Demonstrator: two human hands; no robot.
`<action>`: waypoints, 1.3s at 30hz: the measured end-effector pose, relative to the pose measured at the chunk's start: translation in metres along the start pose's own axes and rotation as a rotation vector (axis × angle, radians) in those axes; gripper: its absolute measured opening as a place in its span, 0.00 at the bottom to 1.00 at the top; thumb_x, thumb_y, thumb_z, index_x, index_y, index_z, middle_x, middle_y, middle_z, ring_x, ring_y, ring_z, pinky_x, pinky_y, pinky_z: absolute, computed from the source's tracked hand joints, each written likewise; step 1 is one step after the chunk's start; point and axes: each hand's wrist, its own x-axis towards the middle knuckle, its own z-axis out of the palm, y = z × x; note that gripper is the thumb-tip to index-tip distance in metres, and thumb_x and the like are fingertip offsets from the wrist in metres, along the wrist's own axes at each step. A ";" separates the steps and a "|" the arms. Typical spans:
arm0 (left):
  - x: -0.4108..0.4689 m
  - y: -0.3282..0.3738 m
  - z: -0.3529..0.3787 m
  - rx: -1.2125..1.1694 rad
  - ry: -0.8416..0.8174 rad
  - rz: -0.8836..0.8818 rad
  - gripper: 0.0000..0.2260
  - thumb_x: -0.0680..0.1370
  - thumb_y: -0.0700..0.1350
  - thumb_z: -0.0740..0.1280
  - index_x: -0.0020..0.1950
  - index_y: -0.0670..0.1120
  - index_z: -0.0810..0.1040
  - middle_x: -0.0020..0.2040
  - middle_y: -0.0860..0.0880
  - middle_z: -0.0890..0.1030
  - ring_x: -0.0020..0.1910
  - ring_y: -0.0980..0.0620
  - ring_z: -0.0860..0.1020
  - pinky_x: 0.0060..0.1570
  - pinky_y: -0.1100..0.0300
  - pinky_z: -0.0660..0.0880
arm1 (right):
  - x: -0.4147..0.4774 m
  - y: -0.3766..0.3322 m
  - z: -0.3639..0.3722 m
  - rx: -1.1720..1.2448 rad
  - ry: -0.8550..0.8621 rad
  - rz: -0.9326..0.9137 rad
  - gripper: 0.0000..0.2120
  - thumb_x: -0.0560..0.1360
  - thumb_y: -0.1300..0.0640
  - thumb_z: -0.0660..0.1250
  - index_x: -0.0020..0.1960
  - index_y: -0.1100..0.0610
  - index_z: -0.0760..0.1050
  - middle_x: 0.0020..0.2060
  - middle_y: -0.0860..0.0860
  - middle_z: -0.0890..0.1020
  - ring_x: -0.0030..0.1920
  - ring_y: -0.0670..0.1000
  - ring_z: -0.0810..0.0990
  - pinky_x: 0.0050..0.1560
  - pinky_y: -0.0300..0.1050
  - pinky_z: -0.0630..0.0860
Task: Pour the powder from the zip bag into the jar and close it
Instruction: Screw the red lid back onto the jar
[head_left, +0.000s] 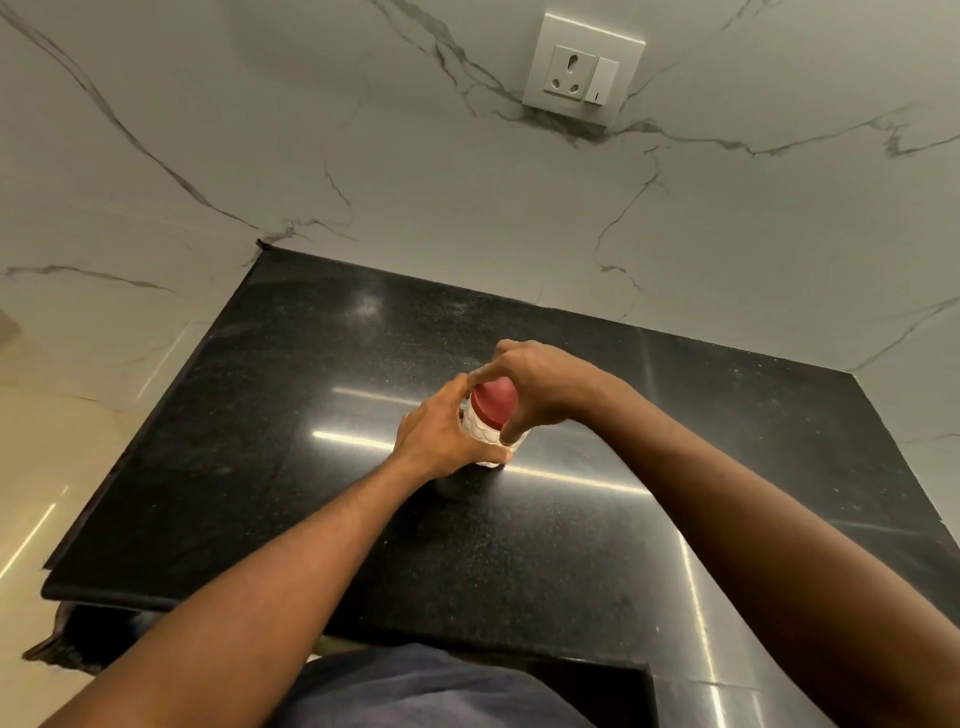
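A small white jar (485, 435) with a bumpy textured wall stands upright in the middle of the black counter (291, 415). A red lid (493, 399) sits on top of it. My left hand (441, 434) wraps around the jar's body from the left. My right hand (540, 387) comes over from the right, with fingers and thumb closed around the red lid. No zip bag is in view.
The counter is polished black stone with a marble wall behind and to the left. A white socket and switch plate (583, 73) is on the back wall. The counter's front edge (208, 603) lies close to my body.
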 end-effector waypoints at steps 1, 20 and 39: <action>0.000 0.000 -0.001 0.009 -0.009 0.009 0.44 0.56 0.71 0.80 0.67 0.66 0.65 0.67 0.58 0.80 0.64 0.50 0.80 0.61 0.46 0.79 | 0.001 0.000 0.001 -0.013 0.024 0.017 0.41 0.64 0.37 0.81 0.74 0.43 0.73 0.59 0.49 0.76 0.53 0.50 0.75 0.46 0.44 0.74; -0.001 0.002 -0.010 -0.052 -0.084 0.016 0.41 0.56 0.67 0.83 0.64 0.64 0.69 0.62 0.59 0.83 0.59 0.54 0.82 0.61 0.43 0.81 | -0.026 0.011 -0.042 0.162 0.127 -0.017 0.41 0.63 0.47 0.85 0.73 0.38 0.72 0.68 0.49 0.72 0.65 0.53 0.70 0.54 0.46 0.72; -0.007 0.005 -0.008 -0.055 -0.050 0.009 0.36 0.58 0.67 0.81 0.60 0.62 0.69 0.59 0.58 0.82 0.59 0.50 0.81 0.57 0.41 0.81 | 0.000 -0.015 0.018 -0.078 0.211 0.296 0.41 0.68 0.18 0.59 0.45 0.56 0.81 0.33 0.50 0.80 0.32 0.49 0.78 0.30 0.41 0.69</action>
